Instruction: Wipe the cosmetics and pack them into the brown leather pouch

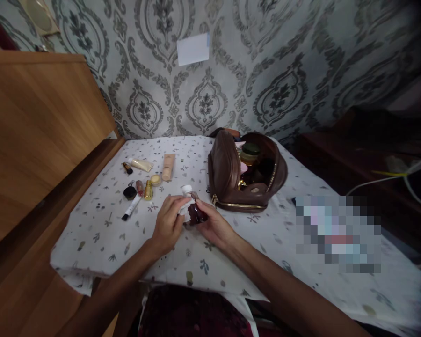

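Both hands meet over the table in front of the open bag. My right hand (pixel 215 225) is closed around a small dark red, see-through bottle (pixel 198 214), tilted. Crumpled white material that looks like a wipe (pixel 185 211) is pinched in my left hand (pixel 167 223), pressed against the bottle's side. A white cap (pixel 187 188) shows just above the fingers; I cannot tell whether it belongs to the bottle. The brown cosmetic bag (pixel 225 161) stands unzipped behind my right hand, with a dark-lidded jar (pixel 250 150) and other items inside.
Left of my hands lie a beige tube (pixel 168 167), a cream tube (pixel 142 164), a gold bottle (pixel 148 190), a small round pot (pixel 156 179), a black round case (pixel 129 192), a white tube (pixel 131 207) and a short brush (pixel 127 168). A wooden panel (pixel 49 107) borders the table's left.
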Action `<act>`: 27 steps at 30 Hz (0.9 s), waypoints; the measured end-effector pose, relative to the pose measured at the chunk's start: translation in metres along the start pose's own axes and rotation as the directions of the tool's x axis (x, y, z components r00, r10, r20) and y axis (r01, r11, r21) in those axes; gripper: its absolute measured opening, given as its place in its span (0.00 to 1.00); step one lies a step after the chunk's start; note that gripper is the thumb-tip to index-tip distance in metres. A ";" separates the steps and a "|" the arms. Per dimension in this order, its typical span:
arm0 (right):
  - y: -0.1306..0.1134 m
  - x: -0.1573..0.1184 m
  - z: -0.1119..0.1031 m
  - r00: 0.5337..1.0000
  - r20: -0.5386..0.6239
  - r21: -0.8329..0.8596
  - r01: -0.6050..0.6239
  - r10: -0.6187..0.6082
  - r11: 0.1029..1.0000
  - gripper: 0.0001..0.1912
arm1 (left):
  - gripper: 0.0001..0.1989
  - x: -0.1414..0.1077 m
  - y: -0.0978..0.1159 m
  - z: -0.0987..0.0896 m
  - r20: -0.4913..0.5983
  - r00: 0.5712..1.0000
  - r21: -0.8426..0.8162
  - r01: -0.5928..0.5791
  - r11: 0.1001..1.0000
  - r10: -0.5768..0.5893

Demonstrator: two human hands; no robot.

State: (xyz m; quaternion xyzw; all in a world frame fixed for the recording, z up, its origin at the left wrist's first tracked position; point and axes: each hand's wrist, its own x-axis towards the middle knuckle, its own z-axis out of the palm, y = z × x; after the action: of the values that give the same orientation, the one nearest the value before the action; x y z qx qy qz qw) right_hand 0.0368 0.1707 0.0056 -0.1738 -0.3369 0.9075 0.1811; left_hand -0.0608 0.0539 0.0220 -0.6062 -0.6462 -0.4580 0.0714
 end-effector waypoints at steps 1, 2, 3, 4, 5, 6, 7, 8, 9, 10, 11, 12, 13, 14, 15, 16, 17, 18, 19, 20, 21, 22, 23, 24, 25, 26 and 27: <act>-0.001 0.000 0.000 1.000 0.004 0.011 0.009 -0.009 1.000 0.14 | 0.20 -0.001 0.001 0.000 0.020 0.999 -0.001 -0.031 1.000 0.031; -0.001 0.000 0.001 1.000 0.009 0.022 0.019 -0.020 1.000 0.14 | 0.20 -0.003 0.002 0.000 0.040 0.997 -0.003 -0.063 0.998 0.063; -0.002 0.001 0.000 0.999 0.012 0.031 0.029 -0.029 0.999 0.15 | 0.21 -0.004 0.004 0.000 0.064 0.994 -0.002 -0.092 0.996 0.092; -0.002 0.002 0.000 0.999 0.013 0.038 0.034 -0.035 0.999 0.16 | 0.21 -0.005 0.005 0.000 0.087 0.989 0.002 -0.120 0.993 0.119; -0.002 0.002 -0.001 0.999 0.010 0.044 0.037 -0.038 0.998 0.16 | 0.21 -0.006 0.006 0.000 0.107 0.984 0.010 -0.145 0.989 0.143; -0.002 0.004 -0.003 0.999 0.003 0.050 0.036 -0.036 0.998 0.16 | 0.22 -0.007 0.008 0.000 0.125 0.978 0.020 -0.171 0.985 0.167; -0.001 0.005 -0.005 1.000 -0.005 0.057 0.031 -0.030 0.998 0.16 | 0.22 -0.007 0.009 0.000 0.142 0.971 0.029 -0.196 0.980 0.190; -0.001 0.006 -0.007 1.000 -0.014 0.066 0.023 -0.023 0.998 0.15 | 0.22 -0.008 0.011 0.000 0.161 0.964 0.037 -0.219 0.975 0.210; 0.000 0.008 -0.010 1.000 -0.023 0.079 0.014 -0.012 0.997 0.15 | 0.22 -0.009 0.012 0.000 0.177 0.957 0.042 -0.240 0.970 0.229; 0.001 0.009 -0.012 0.999 -0.032 0.096 0.001 0.002 0.995 0.14 | 0.22 -0.010 0.012 0.000 0.192 0.950 0.043 -0.258 0.965 0.246; 0.002 0.010 -0.014 0.999 -0.038 0.116 -0.014 0.019 0.993 0.13 | 0.22 -0.010 0.013 0.000 0.207 0.945 0.044 -0.270 0.962 0.255; 0.002 0.011 -0.015 0.998 -0.042 0.143 -0.030 0.036 0.989 0.11 | 0.22 -0.011 0.013 0.000 0.216 0.942 0.047 -0.274 0.960 0.259; 0.003 0.012 -0.016 0.998 -0.047 0.175 -0.041 0.050 0.984 0.10 | 0.22 -0.011 0.012 -0.001 0.219 0.942 0.054 -0.271 0.961 0.254; 0.003 0.012 -0.016 0.997 -0.049 0.210 -0.050 0.061 0.976 0.08 | 0.22 -0.011 0.010 -0.002 0.217 0.945 0.064 -0.262 0.963 0.243; 0.002 0.012 -0.016 0.996 -0.050 0.245 -0.057 0.071 0.968 0.06 | 0.22 -0.010 0.009 -0.002 0.210 0.951 0.075 -0.248 0.966 0.228; 0.002 0.011 -0.014 0.996 -0.048 0.274 -0.065 0.081 0.959 0.05 | 0.23 -0.009 0.006 -0.003 0.202 0.957 0.087 -0.230 0.969 0.209; 0.002 0.010 -0.013 0.995 -0.043 0.295 -0.074 0.090 0.953 0.05 | 0.23 -0.008 0.003 -0.004 0.188 0.964 0.097 -0.209 0.973 0.188; 0.001 0.009 -0.011 0.995 -0.032 0.305 -0.081 0.095 0.949 0.05 | 0.23 -0.006 0.000 -0.005 0.171 0.972 0.106 -0.183 0.977 0.163; 0.001 0.007 -0.009 0.995 -0.017 0.302 -0.085 0.094 0.949 0.05 | 0.23 -0.004 -0.003 -0.006 0.150 0.980 0.116 -0.151 0.982 0.133; 0.000 0.006 -0.007 0.996 0.002 0.288 -0.082 0.085 0.954 0.06 | 0.23 -0.001 -0.006 -0.006 0.125 0.987 0.124 -0.117 0.985 0.102; 0.000 0.004 -0.005 0.997 0.021 0.266 -0.073 0.070 0.961 0.08 | 0.23 0.001 -0.008 -0.007 0.098 0.993 0.129 -0.080 0.988 0.068; -0.001 0.003 -0.003 0.998 0.039 0.243 -0.060 0.052 0.968 0.11 | 0.23 0.003 -0.011 -0.008 0.071 0.997 0.130 -0.044 0.991 0.035; -0.001 0.002 -0.002 0.998 0.054 0.222 -0.050 0.039 0.974 0.14 | 0.23 0.005 -0.013 -0.008 0.048 0.999 0.126 -0.012 0.992 0.006; -0.001 0.002 -0.001 0.998 0.062 0.208 -0.046 0.034 0.977 0.15 | 0.23 0.007 -0.014 -0.008 0.031 0.999 0.117 0.013 0.993 -0.017; -0.001 0.002 -0.001 0.997 0.062 0.202 -0.047 0.035 0.978 0.16 | 0.23 0.008 -0.014 -0.008 0.019 0.999 0.106 0.029 0.994 -0.031; -0.001 0.002 -0.001 0.998 0.055 0.205 -0.051 0.041 0.977 0.16 | 0.23 0.008 -0.014 -0.008 0.015 0.999 0.098 0.037 0.995 -0.038; -0.001 0.002 -0.002 0.998 0.041 0.214 -0.055 0.048 0.975 0.15 | 0.23 0.008 -0.013 -0.007 0.015 0.999 0.095 0.037 0.995 -0.039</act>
State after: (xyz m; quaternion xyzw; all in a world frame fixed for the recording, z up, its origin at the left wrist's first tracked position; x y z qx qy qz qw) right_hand 0.0354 0.1730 0.0044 -0.1458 -0.2353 0.9459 0.1694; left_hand -0.0777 0.0568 0.0247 -0.5937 -0.6792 -0.4229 0.0860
